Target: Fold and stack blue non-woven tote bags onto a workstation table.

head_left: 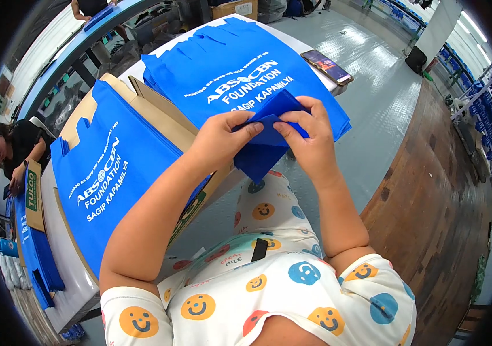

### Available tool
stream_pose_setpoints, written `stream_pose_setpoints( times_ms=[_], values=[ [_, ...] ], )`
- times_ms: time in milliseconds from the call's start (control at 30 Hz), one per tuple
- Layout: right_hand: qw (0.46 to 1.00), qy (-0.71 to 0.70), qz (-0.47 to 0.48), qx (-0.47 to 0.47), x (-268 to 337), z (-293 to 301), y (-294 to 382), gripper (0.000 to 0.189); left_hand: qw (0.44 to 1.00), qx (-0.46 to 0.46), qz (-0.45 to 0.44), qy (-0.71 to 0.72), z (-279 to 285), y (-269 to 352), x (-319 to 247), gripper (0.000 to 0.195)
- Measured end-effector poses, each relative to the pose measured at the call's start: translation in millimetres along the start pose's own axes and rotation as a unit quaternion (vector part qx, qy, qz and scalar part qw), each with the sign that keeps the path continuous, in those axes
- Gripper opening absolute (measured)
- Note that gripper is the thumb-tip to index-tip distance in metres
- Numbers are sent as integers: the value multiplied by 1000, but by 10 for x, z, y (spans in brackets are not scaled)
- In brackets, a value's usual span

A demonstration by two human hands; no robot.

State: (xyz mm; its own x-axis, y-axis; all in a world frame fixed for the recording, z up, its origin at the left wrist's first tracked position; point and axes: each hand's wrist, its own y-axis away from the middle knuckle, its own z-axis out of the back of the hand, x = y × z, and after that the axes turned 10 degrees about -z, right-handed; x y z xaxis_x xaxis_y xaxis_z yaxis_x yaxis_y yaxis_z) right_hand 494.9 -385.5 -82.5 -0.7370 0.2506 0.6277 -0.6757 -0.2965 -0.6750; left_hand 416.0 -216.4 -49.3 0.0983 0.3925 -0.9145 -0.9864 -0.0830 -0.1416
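Both my left hand (pixel 227 135) and my right hand (pixel 308 134) pinch a folded piece of blue fabric (pixel 263 149) between thumb and fingers, over the near edge of the table. Part of the fabric hangs below my hands; its layers are partly hidden by my fingers. Just beyond lies a stack of blue printed fabric bags (pixel 228 56), fanned unevenly at its far edge. To the left, a second stack of printed blue bags (pixel 112 147) rests on an open cardboard box (pixel 159 99), under my left forearm.
A smartphone (pixel 327 67) lies at the white table's (pixel 289 41) right corner. At the far left a person (pixel 21 147) sits by another cardboard box (pixel 34 194) and blue bags (pixel 40 255). Another person (pixel 92 8) stands at the blue-topped table behind. Loaded racks (pixel 490 116) stand at right.
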Motion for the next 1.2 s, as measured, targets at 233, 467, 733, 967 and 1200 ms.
stream_pose_setpoints(
  times_ms=[233,467,733,967,1200],
  values=[
    [999,-29,21,12,39,32,-26,15,995,-36,-91,-15,-64,47,-75,29],
    [997,-80,15,-13,62,67,-63,15,996,-34,-74,38,-27,24,-81,33],
    [990,-142,-6,-20,77,136,-105,15,999,19,-37,-3,31,53,-112,32],
    [987,-139,-73,32,124,214,-98,12,982,41,-136,-121,75,72,-166,29],
    [980,-170,-107,9,218,202,-68,15,954,-90,-267,-104,-87,122,-312,26]
  ],
)
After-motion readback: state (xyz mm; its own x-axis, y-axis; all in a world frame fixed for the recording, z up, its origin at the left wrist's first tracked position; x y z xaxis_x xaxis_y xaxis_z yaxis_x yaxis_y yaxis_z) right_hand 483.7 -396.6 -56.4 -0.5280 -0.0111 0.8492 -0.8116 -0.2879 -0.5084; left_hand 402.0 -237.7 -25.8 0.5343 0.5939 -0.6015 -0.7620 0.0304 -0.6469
